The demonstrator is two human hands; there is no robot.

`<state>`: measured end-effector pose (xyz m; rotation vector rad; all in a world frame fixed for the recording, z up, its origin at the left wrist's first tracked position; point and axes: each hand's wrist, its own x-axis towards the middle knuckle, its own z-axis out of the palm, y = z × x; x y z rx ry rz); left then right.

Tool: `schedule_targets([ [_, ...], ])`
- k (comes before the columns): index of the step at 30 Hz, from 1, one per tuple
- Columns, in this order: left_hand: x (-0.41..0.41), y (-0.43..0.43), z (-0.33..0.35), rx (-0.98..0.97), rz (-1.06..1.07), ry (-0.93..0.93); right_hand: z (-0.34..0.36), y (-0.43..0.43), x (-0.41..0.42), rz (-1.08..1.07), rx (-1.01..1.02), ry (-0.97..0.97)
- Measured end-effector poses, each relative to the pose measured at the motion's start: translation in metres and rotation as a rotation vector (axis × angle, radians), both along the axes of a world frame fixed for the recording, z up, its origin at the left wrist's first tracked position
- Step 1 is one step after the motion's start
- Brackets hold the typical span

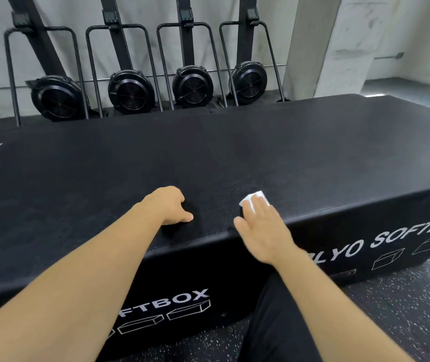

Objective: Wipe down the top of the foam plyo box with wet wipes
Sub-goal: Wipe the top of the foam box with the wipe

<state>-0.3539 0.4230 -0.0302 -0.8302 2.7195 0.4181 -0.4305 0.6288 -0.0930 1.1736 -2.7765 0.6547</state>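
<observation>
Pressing a white wipe (pixel 257 196) flat against the top of the black foam box (pixel 208 152), the person's right hand (pixel 261 231) lies near the front edge, its fingers (pixel 258 208) straight over the wipe. The left hand (pixel 168 205) rests nearby on the same top, fingers curled under and holding nothing, thumb pointing toward the right hand. Four black fan machines (pixel 130 91) stand behind the box.
</observation>
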Motion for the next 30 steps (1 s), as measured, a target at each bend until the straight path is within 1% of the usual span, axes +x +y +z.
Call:
schedule_targets([
  [4,0.0,0.001,0.0,-0.011,0.016,-0.004,-0.004,-0.025,0.057,0.12,-0.024,0.009],
  [6,-0.001,0.003,0.001,-0.02,0.005,-0.012,-0.005,-0.034,0.075,0.181,0.037,-0.033],
  [8,-0.001,0.004,0.002,-0.033,-0.006,-0.022,-0.004,-0.035,0.08,0.23,0.115,-0.055],
  [9,-0.001,0.005,0.002,-0.039,-0.006,-0.023,-0.003,-0.032,0.077,0.251,0.116,-0.056],
  [11,-0.001,0.006,0.002,-0.042,0.003,-0.015,0.0,-0.022,0.067,0.279,0.045,-0.029],
  [14,0.0,0.005,0.001,-0.034,0.015,-0.018,0.004,0.002,0.046,0.244,-0.022,0.016],
  [19,0.001,0.004,0.001,-0.003,0.029,-0.007,0.0,0.047,-0.007,0.071,0.038,0.034],
  [22,-0.001,0.003,-0.001,-0.004,0.023,-0.003,-0.004,0.053,-0.021,-0.017,0.062,0.03],
  [25,-0.002,0.003,-0.002,-0.015,0.03,-0.001,-0.004,0.035,-0.006,-0.044,0.044,0.04],
  [28,-0.004,0.003,-0.003,-0.036,0.037,-0.008,-0.003,0.009,0.032,0.036,-0.06,0.033],
  [30,-0.004,0.003,-0.003,-0.055,0.035,-0.009,-0.004,-0.009,0.06,0.105,-0.068,0.02],
])
